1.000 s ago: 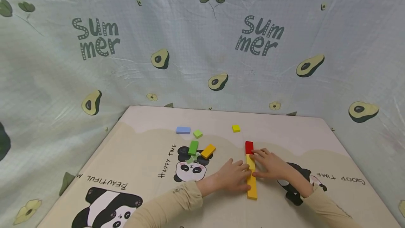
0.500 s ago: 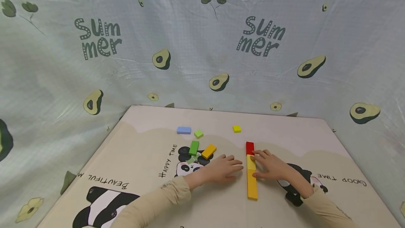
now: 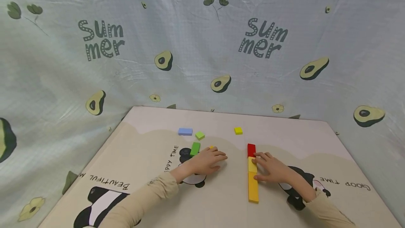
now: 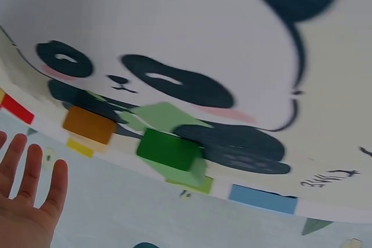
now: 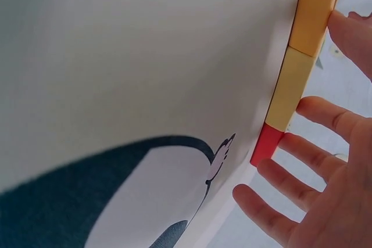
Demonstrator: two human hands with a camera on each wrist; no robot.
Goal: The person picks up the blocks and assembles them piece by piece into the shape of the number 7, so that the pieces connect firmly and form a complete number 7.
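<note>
A straight row of blocks lies on the table: a red block at the far end, a pale yellow block, then a long orange-yellow block nearest the person. My right hand rests along the row's right side, fingertips at the red and yellow blocks, thumb at the orange-yellow one. My left hand, fingers spread and holding nothing, is over the table left of the row. It mostly hides an orange block in the head view; a green block is just beyond its wrist.
Farther back lie a blue block, a small light green block and a small yellow block. The table has a panda-printed cover, and a patterned cloth hangs behind it.
My left hand has let go of the row and moved left, now covering much of the orange block. My right hand has stayed beside the row.
</note>
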